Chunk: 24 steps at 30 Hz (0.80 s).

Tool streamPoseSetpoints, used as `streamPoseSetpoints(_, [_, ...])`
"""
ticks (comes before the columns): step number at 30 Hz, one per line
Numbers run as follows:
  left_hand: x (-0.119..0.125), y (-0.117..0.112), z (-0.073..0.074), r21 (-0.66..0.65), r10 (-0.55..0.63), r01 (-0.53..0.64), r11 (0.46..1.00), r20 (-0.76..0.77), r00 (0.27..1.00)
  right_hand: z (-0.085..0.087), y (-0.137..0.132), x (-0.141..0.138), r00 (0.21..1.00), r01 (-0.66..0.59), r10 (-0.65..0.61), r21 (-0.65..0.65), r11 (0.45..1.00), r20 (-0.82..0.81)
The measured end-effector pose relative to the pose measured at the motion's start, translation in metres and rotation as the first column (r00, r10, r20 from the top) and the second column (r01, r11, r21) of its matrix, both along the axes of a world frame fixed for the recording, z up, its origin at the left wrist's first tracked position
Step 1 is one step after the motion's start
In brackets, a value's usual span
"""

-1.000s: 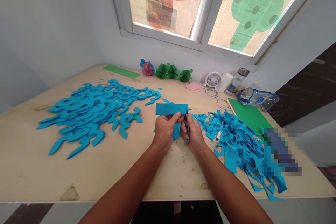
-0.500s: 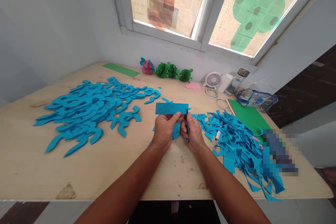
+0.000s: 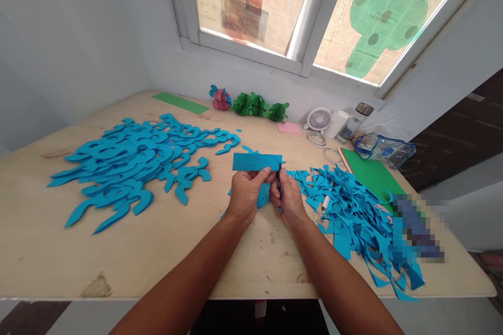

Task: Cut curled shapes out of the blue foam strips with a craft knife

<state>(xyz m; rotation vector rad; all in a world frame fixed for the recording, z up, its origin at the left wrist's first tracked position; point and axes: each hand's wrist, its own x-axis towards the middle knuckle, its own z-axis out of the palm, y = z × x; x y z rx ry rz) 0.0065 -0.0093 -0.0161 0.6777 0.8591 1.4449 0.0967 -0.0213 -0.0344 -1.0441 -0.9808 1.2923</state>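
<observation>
From where I stand, nearest to the person's body are the two forearms, coming in from seven and five o'clock to the middle of the desk [image 3: 176, 269]. The left hand [image 3: 244, 193] pinches a blue paper strip [image 3: 251, 161] by its near edge, the thumb lying on top. The right hand [image 3: 290, 194] has its fingers curled around dark scissors [image 3: 279, 184], whose blades point to about twelve; whether the blades are parted, I cannot tell.

The strip is at twelve o'clock from the left fingers, raised above the desk, with its long axis running from nine to three. Curved lines are faintly visible on it. Its three o'clock end meets the scissors, so the right hand is nearer to that end, while the left hand has the grasp.

Below the hands lies more blue paper [image 3: 264, 196]. Toward four o'clock spreads a heap of blue scraps [image 3: 356, 214], with a white marker [image 3: 326, 202] at its near side. Toward nine to ten are piled wavy blue cutouts [image 3: 126, 153]. Farther, near twelve, stand green paper figures [image 3: 257, 106]; toward one, a small fan [image 3: 319, 119].
</observation>
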Motion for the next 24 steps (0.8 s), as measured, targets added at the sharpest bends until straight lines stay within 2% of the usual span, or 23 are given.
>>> streamPoseSetpoints(24, [-0.0027, 0.0004, 0.0009, 0.051, -0.031, 0.031, 0.998, 0.006, 0.999, 0.0047, -0.0025, -0.0013, 0.999, 0.025, -0.024, 0.019, 1.0, -0.03])
